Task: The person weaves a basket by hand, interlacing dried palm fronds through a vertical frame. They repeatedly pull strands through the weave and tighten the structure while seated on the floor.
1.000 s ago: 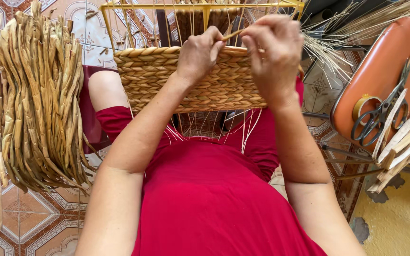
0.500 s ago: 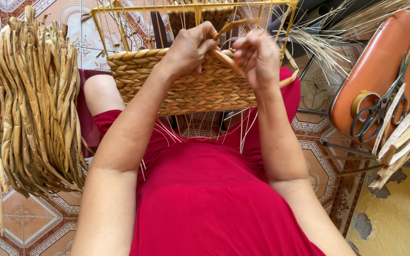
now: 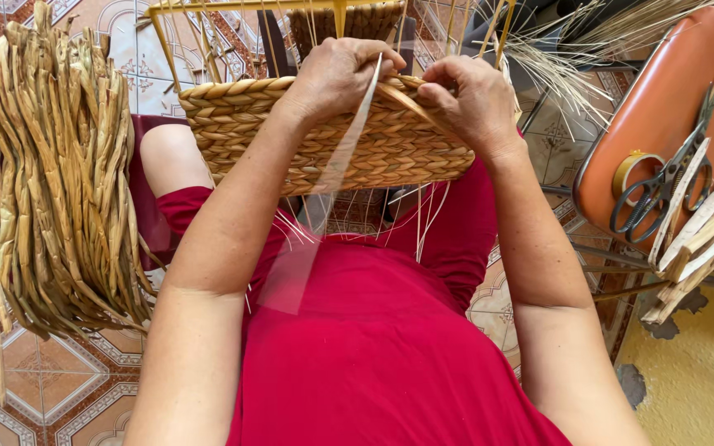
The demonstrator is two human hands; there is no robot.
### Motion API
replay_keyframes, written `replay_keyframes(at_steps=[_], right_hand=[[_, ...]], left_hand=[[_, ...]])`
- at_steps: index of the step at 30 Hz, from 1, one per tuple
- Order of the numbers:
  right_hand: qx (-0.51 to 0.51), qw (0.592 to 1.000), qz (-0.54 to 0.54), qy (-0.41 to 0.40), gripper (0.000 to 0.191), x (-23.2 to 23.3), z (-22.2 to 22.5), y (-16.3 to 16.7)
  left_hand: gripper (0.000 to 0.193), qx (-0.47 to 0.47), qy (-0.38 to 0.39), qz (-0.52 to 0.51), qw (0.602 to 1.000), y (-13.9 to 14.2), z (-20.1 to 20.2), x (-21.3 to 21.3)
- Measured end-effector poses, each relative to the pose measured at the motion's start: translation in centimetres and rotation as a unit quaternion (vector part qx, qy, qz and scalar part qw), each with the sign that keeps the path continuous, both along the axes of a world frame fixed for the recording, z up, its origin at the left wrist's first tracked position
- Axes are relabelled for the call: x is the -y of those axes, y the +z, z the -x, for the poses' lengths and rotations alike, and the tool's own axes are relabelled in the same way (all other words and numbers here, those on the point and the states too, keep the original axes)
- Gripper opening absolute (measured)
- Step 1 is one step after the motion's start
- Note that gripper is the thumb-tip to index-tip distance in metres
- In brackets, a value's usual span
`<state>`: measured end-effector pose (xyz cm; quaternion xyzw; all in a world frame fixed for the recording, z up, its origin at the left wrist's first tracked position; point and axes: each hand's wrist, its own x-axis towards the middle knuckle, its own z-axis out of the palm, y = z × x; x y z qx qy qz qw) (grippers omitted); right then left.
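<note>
On my lap, centre: half-woven basket (image 3: 324, 140) on a yellow wire frame (image 3: 340, 8), rim facing away. Step in hand, by my reading: weaving a flat strand (image 3: 406, 101) into the top row. Next move calls for a firm pull, kept tight against the row below. Left hand (image 3: 340, 74): curled closed over the rim, gripping the weave and a pale strip (image 3: 349, 157). Right hand (image 3: 468, 99): fingers pinched shut on the strand. Left: reed bundle (image 3: 51, 173). Right: orange seat (image 3: 663, 116), scissors (image 3: 659, 186), tape roll (image 3: 634, 169).
</note>
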<state>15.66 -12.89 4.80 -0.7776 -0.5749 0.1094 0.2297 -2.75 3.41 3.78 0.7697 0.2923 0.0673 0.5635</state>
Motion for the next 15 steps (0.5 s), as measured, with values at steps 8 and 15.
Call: replay_keyframes(at_steps=[8,15], right_hand=[[0.045,0.995,0.053,-0.073,0.020,0.8,-0.6,-1.4],[0.114,0.992,-0.053,-0.008,0.018,4.4,1.4,-1.3]], left_hand=[[0.022,0.164,0.069,0.097,0.979,-2.9,1.0,-0.9],[0.020,0.214,0.162,-0.149,0.952,-4.4,1.6,3.7]])
